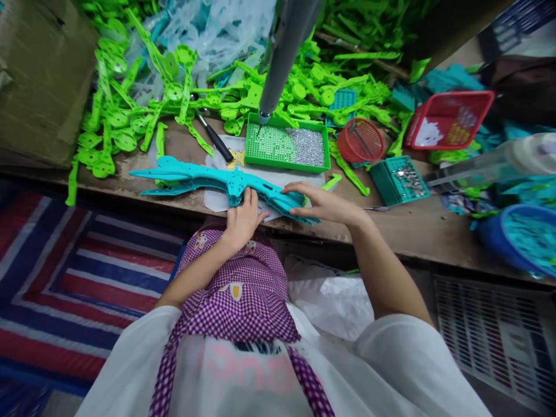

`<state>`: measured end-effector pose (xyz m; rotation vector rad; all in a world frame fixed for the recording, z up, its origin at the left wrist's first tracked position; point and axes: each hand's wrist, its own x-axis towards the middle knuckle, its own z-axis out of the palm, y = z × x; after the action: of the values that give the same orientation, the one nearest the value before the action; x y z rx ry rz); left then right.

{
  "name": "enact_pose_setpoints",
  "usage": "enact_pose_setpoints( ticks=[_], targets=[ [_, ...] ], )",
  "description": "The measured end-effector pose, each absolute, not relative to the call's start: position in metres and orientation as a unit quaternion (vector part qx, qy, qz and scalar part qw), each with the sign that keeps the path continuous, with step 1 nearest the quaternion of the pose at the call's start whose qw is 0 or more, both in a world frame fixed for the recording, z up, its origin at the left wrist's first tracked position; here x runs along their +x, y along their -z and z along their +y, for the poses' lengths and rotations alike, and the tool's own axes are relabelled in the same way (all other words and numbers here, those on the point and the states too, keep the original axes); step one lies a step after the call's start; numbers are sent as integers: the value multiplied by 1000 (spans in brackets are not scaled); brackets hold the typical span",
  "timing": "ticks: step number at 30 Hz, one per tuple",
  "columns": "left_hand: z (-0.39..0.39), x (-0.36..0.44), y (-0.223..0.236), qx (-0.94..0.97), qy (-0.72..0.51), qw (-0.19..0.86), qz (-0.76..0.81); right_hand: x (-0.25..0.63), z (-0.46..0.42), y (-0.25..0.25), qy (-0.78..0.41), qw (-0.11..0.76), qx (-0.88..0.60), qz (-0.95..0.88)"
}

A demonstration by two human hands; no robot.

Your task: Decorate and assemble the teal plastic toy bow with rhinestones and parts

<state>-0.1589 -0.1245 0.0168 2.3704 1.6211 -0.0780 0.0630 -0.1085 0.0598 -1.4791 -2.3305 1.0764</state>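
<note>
A long turquoise plastic toy part (204,176), forked at its left end, lies along the front edge of the workbench. My left hand (244,223) grips its lower edge near the middle, fingertips on its top face. At the right end, my right hand (324,202) is curled round the piece, fingers over the top and thumb side partly hidden. Just behind the part stands a green tray (286,165) with many small silver screws heaped on its right side. Above the tray hangs a grey driver shaft (282,63) with its thin tip pointing down.
Lime-green plastic parts (174,90) pile up along the back. A black-handled tool (215,139) lies left of the tray. To the right are a red round basket (360,142), a teal basket of metal pieces (391,185), a red bin (449,142) and a blue tub (512,243).
</note>
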Motion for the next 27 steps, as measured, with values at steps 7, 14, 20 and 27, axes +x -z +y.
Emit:
enact_pose_setpoints(
  ticks=[7,14,20,27],
  targets=[
    [-125,-160,-14,828,27,113,548,-6,-82,-62,-275,166,-495,-808],
    [-125,-161,-14,830,39,123,542,-74,-32,-42,-272,149,-469,-827],
    [-128,-163,-16,835,37,122,535,-85,-31,-40,-280,143,-495,-810],
    [-129,-166,-16,839,42,128,527,-94,-40,-37,-237,163,-521,-804]
  ],
)
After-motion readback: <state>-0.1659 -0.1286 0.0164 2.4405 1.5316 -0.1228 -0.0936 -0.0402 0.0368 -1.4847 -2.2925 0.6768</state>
